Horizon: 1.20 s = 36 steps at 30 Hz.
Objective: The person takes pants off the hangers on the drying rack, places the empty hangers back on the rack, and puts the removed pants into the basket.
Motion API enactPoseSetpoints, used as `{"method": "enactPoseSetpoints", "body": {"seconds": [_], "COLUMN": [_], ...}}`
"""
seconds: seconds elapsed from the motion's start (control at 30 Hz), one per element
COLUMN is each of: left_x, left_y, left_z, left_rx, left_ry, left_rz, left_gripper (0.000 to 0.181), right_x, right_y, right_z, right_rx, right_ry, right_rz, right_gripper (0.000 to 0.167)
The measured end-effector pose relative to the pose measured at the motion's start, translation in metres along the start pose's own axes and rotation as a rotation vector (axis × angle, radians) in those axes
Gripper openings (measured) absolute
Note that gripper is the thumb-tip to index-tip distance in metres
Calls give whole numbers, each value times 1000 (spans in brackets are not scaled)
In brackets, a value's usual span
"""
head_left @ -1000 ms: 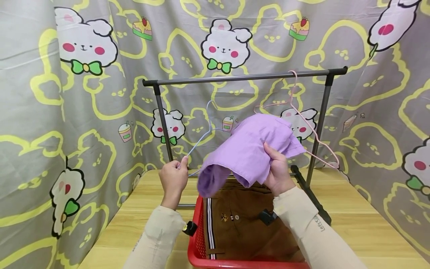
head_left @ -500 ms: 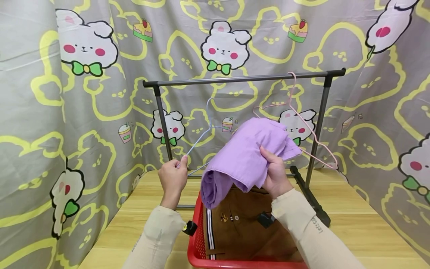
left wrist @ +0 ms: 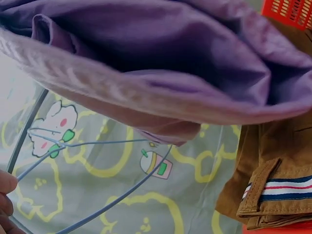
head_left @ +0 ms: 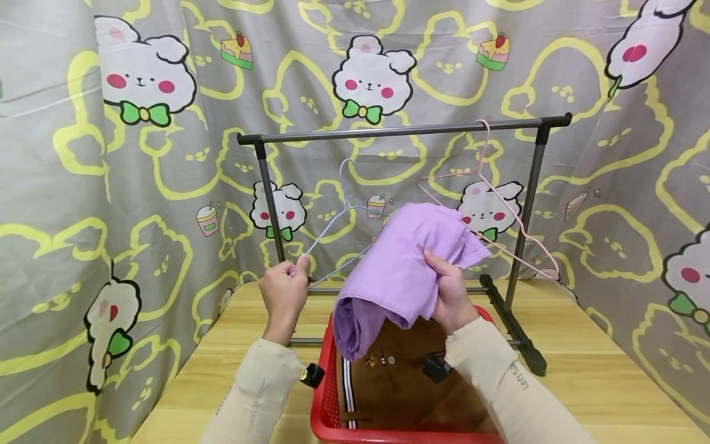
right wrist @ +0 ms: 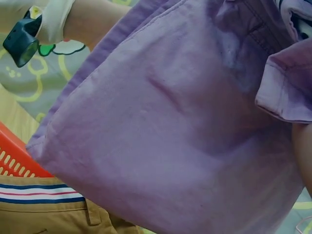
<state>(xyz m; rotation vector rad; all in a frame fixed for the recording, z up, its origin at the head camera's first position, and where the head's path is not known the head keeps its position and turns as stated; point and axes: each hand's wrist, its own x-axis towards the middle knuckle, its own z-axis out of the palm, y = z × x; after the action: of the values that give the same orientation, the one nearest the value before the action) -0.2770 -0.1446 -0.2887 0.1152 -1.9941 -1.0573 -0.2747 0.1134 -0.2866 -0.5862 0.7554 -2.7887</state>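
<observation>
My left hand (head_left: 284, 293) grips the left corner of a light blue wire hanger (head_left: 327, 231), its hook pointing up. Its right part disappears behind the purple pants (head_left: 399, 262), so I cannot tell how the cloth lies over the bar. My right hand (head_left: 453, 295) pinches the pants near their right side, thumb on top and the other fingers hidden underneath. An open, curled end of the purple cloth (left wrist: 146, 92) fills the upper left wrist view, with the blue wire below it. In the right wrist view a broad purple panel (right wrist: 136, 126) covers most of the picture.
Under the hands, a red basket (head_left: 327, 394) holds brown pants (head_left: 410, 394) with a striped band. Behind stands a grey metal rack (head_left: 377, 131), a pink hanger (head_left: 505, 197) hooked on its bar. Everything stands on a wooden table (head_left: 222, 345) before a patterned curtain (head_left: 222, 92).
My right hand has moved down and slightly left, lowering the purple pants. More of the hanger's bottom bar now shows. My left hand keeps its grip almost in place.
</observation>
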Motion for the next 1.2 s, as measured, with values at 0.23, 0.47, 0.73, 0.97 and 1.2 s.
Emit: {"method": "enactPoseSetpoints", "body": {"seconds": [0.23, 0.47, 0.73, 0.97, 1.2], "left_x": [0, 1, 1, 3, 4], "left_y": [1, 3, 6, 7, 11], "left_z": [-1, -3, -5, -6, -6], "left_rx": [-5, -9, -15, 0, -13], "left_ry": [13, 12, 19, 26, 29], "left_rz": [3, 1, -13, 6, 14], "left_gripper": [49, 48, 45, 47, 47], "right_x": [0, -1, -3, -2, -3], "right_y": [5, 10, 16, 22, 28], "right_z": [-3, -7, -7, -4, -3], "right_rx": [-80, -96, -113, -132, -144], "right_ry": [32, 36, 42, 61, 63], "right_rz": [-5, 3, 19, 34, 65], "right_gripper": [13, 16, 14, 12, 12]}}
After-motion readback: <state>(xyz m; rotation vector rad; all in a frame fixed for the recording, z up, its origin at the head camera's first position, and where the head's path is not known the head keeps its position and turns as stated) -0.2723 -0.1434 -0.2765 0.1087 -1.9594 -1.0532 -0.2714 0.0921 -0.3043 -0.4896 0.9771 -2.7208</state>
